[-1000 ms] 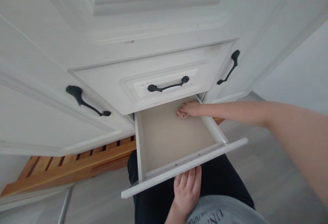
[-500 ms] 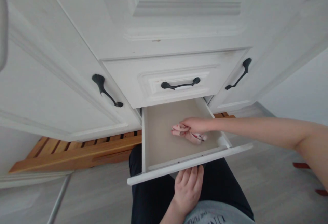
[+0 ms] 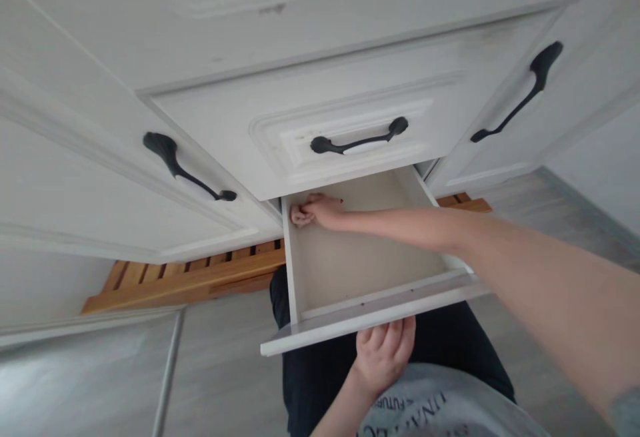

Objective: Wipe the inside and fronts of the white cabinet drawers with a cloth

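Note:
A white drawer (image 3: 370,320) is pulled out over my lap. Inside it, at the back left corner, my right hand (image 3: 323,210) is closed on a folded pink cloth (image 3: 301,216); part of the cloth is hidden by my fingers. The pale bottom of the drawer shows around my forearm. My left hand (image 3: 385,350) is at the outside of the drawer front, its fingers curled against it below the top edge. What those fingertips grip is hidden behind the panel.
Above is a closed drawer with a black handle (image 3: 359,140). Cabinet doors with black handles (image 3: 187,169) (image 3: 523,100) flank it. A slatted wooden board (image 3: 185,287) lies low behind the drawer, over grey flooring (image 3: 225,364).
My right hand has carried the pink cloth from the middle of the drawer to its back left corner. My left hand stays at the drawer front. The view has moved closer and tilted.

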Action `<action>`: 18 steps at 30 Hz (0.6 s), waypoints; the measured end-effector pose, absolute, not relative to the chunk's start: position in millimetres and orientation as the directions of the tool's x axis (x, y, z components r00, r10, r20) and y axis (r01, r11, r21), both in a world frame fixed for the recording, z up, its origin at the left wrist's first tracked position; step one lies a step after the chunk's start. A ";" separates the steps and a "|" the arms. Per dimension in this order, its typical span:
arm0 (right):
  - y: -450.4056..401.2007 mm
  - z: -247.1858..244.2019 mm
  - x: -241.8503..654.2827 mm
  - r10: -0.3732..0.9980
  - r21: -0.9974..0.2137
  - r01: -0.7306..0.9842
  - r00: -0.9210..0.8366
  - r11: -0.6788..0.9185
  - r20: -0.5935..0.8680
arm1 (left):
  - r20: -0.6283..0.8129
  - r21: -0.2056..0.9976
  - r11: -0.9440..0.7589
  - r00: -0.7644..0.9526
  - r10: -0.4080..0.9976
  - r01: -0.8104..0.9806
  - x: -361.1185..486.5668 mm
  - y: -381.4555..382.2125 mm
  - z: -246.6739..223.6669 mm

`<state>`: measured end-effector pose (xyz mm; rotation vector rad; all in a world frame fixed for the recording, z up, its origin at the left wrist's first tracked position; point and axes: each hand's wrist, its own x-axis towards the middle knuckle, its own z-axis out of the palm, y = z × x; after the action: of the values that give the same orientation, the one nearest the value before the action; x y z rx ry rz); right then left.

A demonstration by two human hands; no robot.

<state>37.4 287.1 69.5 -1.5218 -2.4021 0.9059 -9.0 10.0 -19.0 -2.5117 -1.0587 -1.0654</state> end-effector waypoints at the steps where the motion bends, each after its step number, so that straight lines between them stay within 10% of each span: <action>1: 273.1 66.8 41.7 0.831 -0.561 0.752 -0.523 0.345 -0.191 | 0.705 0.075 -0.722 0.475 0.526 0.688 -8.5 10.9 -19.4; 6: 205.2 63.9 55.6 0.505 -0.595 0.572 -0.809 0.564 -0.300 | 0.735 0.090 -0.737 0.455 0.503 0.670 -6.4 15.2 -15.8; 10: 198.6 75.8 59.7 0.434 -0.775 0.549 -0.809 0.312 -0.397 | 0.715 0.076 -0.725 0.470 0.518 0.684 -8.1 15.8 -10.1; 18: 205.5 81.7 21.9 0.408 -0.967 -0.244 -0.878 0.069 0.251 | 0.744 0.074 -0.729 0.449 0.495 0.680 -6.1 19.2 -9.1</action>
<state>21.9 205.5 81.7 -0.1625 -1.8899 1.8604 -6.1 19.2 -9.1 -2.4659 -1.0200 -1.1477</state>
